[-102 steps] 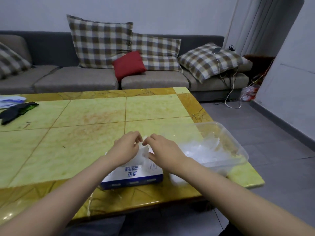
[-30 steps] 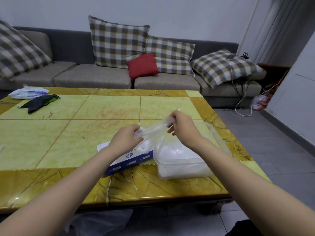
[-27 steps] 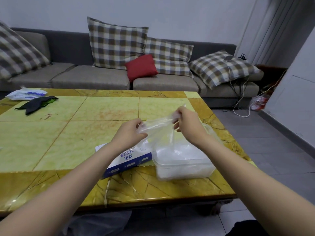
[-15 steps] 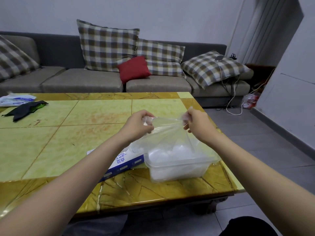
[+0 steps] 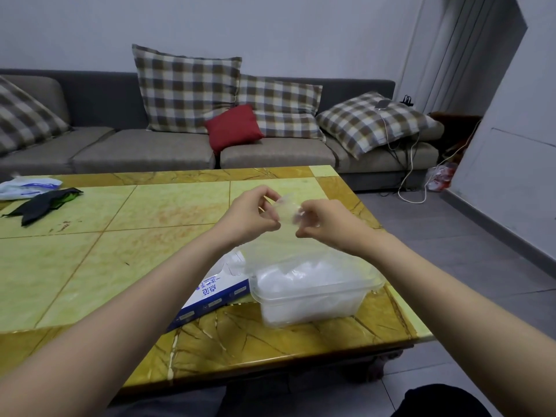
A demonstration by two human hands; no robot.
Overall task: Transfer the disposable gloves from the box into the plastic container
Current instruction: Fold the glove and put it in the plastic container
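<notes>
**Two hands, one clear glove, held over the container**

Both arms are stretched out over the table (image 5: 135,260), and the hands meet in mid-air above its right half. The left hand (image 5: 252,215) has its fingers curled in, thumb and fingertips pinching one edge of a thin, see-through glove (image 5: 285,210). The right hand (image 5: 325,224) is curled the same way just beside it and pinches the other edge. The hands are close together, and the film bunches between them. A faint sheet of it trails down toward the table, though its lower end is hard to make out.

Directly below sits the plastic container (image 5: 310,310), open-topped, near the table's front right corner, with a cloudy pile of gloves (image 5: 301,275) already inside. Pressed against its left side lies the box (image 5: 210,296), white on top with blue sides, partly hidden by the left forearm.

At the far left of the table are a black cloth (image 5: 45,201) and a white-and-blue packet (image 5: 27,186). Behind the table runs a grey sofa (image 5: 135,149) with checked cushions (image 5: 186,91) and one red cushion (image 5: 233,129). A white cable (image 5: 406,176) hangs off the sofa's right end.
</notes>
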